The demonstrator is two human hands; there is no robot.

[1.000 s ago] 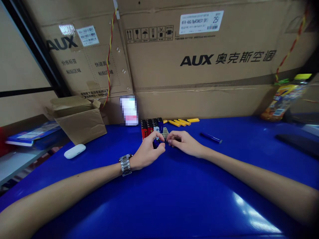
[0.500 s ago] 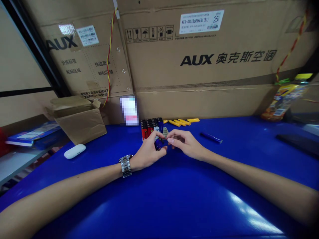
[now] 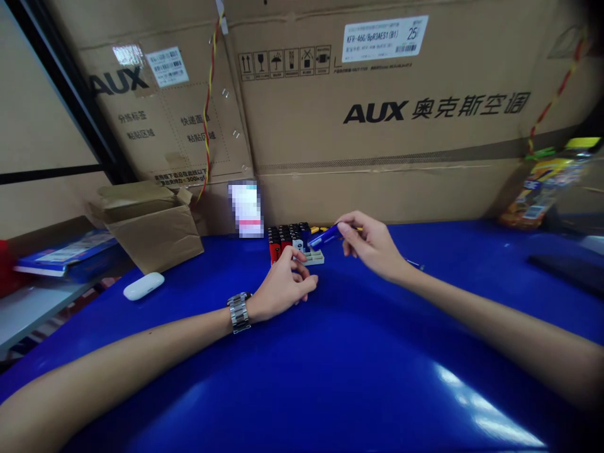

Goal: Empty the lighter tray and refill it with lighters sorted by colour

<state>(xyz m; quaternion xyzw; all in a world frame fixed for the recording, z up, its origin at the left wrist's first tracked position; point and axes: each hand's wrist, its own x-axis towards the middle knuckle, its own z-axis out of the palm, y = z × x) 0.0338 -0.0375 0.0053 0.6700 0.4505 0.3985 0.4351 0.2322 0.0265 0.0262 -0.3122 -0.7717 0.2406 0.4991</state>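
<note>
My right hand (image 3: 372, 245) pinches a blue lighter (image 3: 326, 236) by one end. The lighter slants down to the left over the pale compartment tray (image 3: 317, 258), its lower end close to the tray's bare cells. Red and white lighters with dark tops (image 3: 284, 242) stand in rows in that tray. My left hand (image 3: 290, 280) rests in front of the tray, fingers loosely curled and thumb apart, with nothing visible in it. Its fingers cover part of the tray's front. A silver watch is on the left wrist.
Yellow lighters (image 3: 361, 229) lie behind my right hand, mostly covered. Another lighter (image 3: 415, 265) shows partly past the right wrist. A lit phone (image 3: 245, 209) leans at the back. A small carton (image 3: 153, 226), a white case (image 3: 143, 287) and a bottle (image 3: 542, 189) stand around.
The blue lighter has passed from my left hand to my right, which has risen to the right with it. My left fingers have loosened, and more of the tray shows.
</note>
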